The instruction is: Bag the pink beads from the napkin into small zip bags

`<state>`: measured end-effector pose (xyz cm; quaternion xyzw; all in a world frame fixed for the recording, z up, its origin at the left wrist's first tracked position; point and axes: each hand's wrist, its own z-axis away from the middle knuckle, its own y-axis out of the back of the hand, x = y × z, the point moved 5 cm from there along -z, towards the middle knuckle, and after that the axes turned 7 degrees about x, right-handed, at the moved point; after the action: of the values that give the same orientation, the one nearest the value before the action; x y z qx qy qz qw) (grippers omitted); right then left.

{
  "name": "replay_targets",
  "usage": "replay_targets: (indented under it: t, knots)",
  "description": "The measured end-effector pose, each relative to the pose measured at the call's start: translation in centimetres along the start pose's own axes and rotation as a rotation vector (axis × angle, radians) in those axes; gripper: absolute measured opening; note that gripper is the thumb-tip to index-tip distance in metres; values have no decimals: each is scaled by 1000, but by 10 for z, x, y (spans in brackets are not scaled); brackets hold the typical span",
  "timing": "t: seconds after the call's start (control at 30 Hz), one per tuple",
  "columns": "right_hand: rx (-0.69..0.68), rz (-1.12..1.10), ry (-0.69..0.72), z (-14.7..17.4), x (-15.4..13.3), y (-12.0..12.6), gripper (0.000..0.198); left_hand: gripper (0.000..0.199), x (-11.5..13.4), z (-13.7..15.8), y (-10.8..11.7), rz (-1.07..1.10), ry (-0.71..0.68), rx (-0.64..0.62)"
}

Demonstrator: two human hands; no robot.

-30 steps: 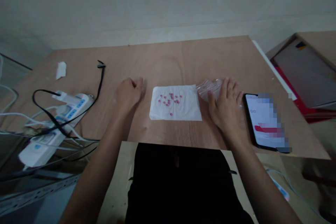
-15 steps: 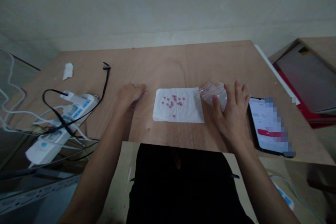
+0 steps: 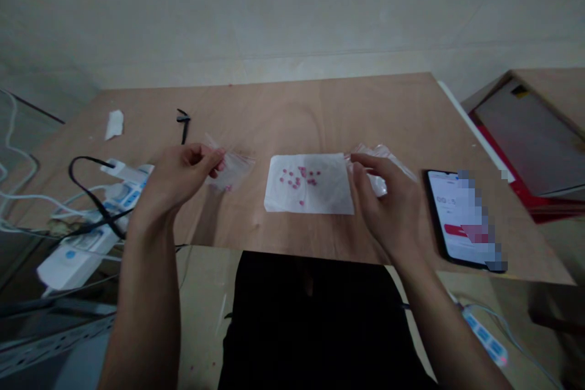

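My left hand (image 3: 185, 173) is closed, thumb and fingers pinching the edge of a small clear zip bag (image 3: 235, 169) with a few reddish bits low in it. A white paper sheet (image 3: 329, 195) lies flat between my hands, with several small pinkish-red pellets (image 3: 297, 181) scattered on it. At the sheet's right edge my right hand (image 3: 388, 204) has thumb and forefinger drawn together; what is between the fingertips, if anything, is too small to tell. Clear plastic bags (image 3: 378, 185) lie beneath and behind that hand, partly hidden by it.
A phone (image 3: 450, 207) showing a timer lies right of my right hand. On the left, a white power strip (image 3: 68, 265) with tangled cables sits by the table edge. A white scrap (image 3: 114, 124) and a black cable end (image 3: 183, 117) lie farther back. A wall stands behind the table.
My left hand has risen and turned, bringing the zip bag into plain view. My right hand has moved left to the sheet's edge, its spread fingers now closed together.
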<state>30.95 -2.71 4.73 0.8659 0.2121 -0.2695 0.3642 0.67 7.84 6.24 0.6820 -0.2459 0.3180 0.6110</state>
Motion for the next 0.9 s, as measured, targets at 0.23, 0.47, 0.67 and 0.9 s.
replay_targets:
  t: [0.23, 0.47, 0.67, 0.9]
  knots:
    - [-389, -557, -137, -13, -69, -51, 23, 30, 49, 50, -37, 431, -110, -60]
    - [-529, -812, -284, -7, -64, -60, 27, 27, 52, 65, -69, 827, -123, -97]
    - [-470, -707, -256, -3, -62, -51, 23, 23, 61, 73, -69, 770, -242, -136]
    - [-445, -518, -121, 2, -68, -43, 21, 25, 63, 76, -67, 598, -337, -202]
